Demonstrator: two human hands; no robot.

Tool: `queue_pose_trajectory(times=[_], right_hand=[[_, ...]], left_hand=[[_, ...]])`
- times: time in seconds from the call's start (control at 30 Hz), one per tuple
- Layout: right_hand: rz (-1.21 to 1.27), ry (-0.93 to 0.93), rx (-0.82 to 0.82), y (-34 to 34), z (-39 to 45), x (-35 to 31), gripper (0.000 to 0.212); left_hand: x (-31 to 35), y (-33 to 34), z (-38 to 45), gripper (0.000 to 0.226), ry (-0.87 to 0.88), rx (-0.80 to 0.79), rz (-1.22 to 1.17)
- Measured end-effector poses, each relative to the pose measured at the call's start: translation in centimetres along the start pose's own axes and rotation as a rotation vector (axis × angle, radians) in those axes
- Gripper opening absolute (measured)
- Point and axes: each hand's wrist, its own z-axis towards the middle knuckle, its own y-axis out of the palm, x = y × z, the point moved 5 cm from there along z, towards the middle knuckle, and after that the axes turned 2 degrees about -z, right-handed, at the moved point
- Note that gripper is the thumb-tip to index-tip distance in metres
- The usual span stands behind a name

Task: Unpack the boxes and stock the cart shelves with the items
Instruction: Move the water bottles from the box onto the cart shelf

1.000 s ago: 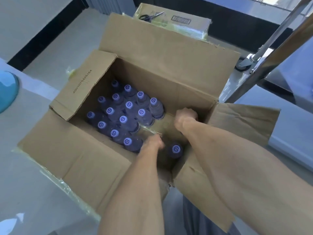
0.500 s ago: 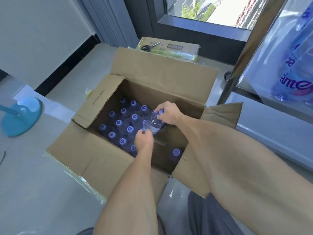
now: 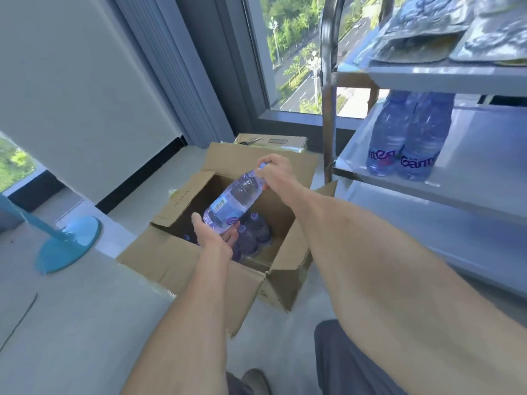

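Head view — the only one here. A clear water bottle (image 3: 234, 201) with a blue cap is held tilted above the open cardboard box (image 3: 182, 260), cap end up and toward the window, base end down toward the person. The right hand (image 3: 274, 171) grips the neck just under the cap, fingers curled round it. The left hand (image 3: 213, 234) cups the base from below, thumb laid up one side and fingers wrapped under the other, so both hands are clamped on the same bottle. It hangs clear of the box rim and touches none of the remaining bottles (image 3: 252, 233), which stand packed together in the box's far right corner with their caps up.

To the right stands the metal cart (image 3: 329, 115). Its middle shelf (image 3: 470, 178) already carries two bottles (image 3: 406, 146) of the same kind, upright and side by side near the left edge. The top shelf holds flat dark packets (image 3: 422, 38). Beyond the box lies a second, closed carton (image 3: 281, 141) with scissors on it.

The step in hand looks like the carry — one bottle lifted out, not yet shelved. The next move probably calls for swinging it right and up to the middle shelf, turning it upright on the way, and setting it on bare shelf beside the two standing there without knocking them; one hand would likely suffice for that.
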Motion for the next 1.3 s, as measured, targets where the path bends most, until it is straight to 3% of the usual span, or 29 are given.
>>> queue_pose_trajectory(times=[0.13,0.23,0.3,0.43,0.6,0.8,0.9,1.0,1.1,1.17,1.3], right_hand=[[0.068,0.041,0.070,-4.0,-1.9,1.7,0.011],[0.092,0.079,0.151,-7.7,-3.2,3.8,0.027],[0.128,0.118,0.180,-10.2,-4.0,5.0,0.022],[0.089,0.118,0.264,-15.8,-5.6,6.6,0.027],[0.101,0.093,0.318,-20.9,-6.2,6.6,0.064],[0.184,0.117,0.218,-24.2,-5.6,6.9,0.054],[0.211,0.119,0.190,-24.6,-5.6,6.8,0.033],[0.188,0.050,0.341,-25.8,-6.1,6.5,0.027],[0.135,0.079,0.569,-28.2,-7.4,6.5,0.053],[0.110,0.087,0.693,-30.0,-8.5,6.2,0.056],[0.010,0.094,0.728,-32.8,-9.6,5.6,0.070]], left_hand=[[-2.3,0.5,-2.0,0.052,-0.001,-0.063,0.219],[-6.3,1.9,-4.1,0.057,-0.057,-0.129,0.301],[-9.7,3.2,-5.7,0.061,-0.102,-0.210,0.335],[-15.0,7.0,-9.4,0.042,-0.089,-0.405,0.317],[-18.1,11.0,-11.6,0.064,-0.045,-0.496,0.438],[-20.9,14.0,-12.3,0.053,-0.230,-0.668,0.456],[-21.7,14.0,-13.1,0.054,-0.329,-0.725,0.470],[-22.2,14.9,-14.3,0.054,-0.325,-0.691,0.474],[-22.5,17.0,-16.0,0.057,-0.230,-0.664,0.505],[-23.0,18.1,-17.3,0.057,-0.179,-0.680,0.482],[-25.1,20.0,-19.8,0.056,-0.164,-0.767,0.442]])
